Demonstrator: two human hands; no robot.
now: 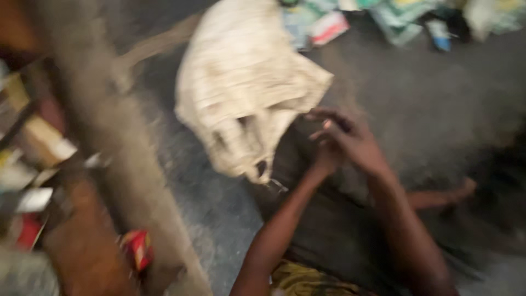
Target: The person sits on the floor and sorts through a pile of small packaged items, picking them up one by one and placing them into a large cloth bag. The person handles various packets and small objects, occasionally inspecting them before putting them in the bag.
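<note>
Both hands, left hand (pixel 327 156) and right hand (pixel 350 140), are gripping dark cloth (pixel 323 219) together at frame centre, beside a cream sack (pixel 241 93); grip looks closed.

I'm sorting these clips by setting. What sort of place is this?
Probably a home or small workshop floor: the person works low over a bare grey floor, a worn pale cloth beside the hands, with loose packets scattered about.

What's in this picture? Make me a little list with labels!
left hand: pressed against the right hand, on dark cloth
right hand: fingers curled over the left hand; whether they grip anything is too blurred to tell
dark cloth: spread under both forearms
pale sack: crumpled, beside the hands
floor: grey
far edge: colourful packets
picture: blurred
</note>
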